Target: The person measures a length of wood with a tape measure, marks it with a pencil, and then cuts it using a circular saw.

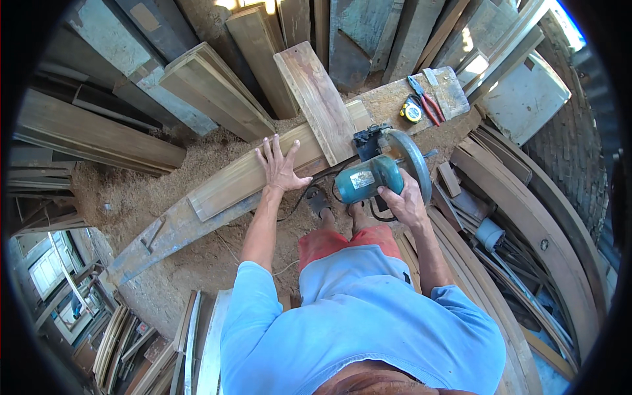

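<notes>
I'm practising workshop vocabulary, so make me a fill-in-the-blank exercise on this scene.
The right hand grips the circular saw by its ____.
The left hand rests on a board made of ____.
The pliers beside the tape measure have handles coloured ____.
The shirt is ____.
Missing words: handle; wood; red; blue.

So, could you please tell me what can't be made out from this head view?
All in the head view:
- Much of the grip of the saw: covered by the right hand.
- Part of the long plank: hidden under the short board lying across it.
- Tops of some leaning boards: cut off by the upper edge.
- Fine marks on the tape measure: too small to read.
</notes>
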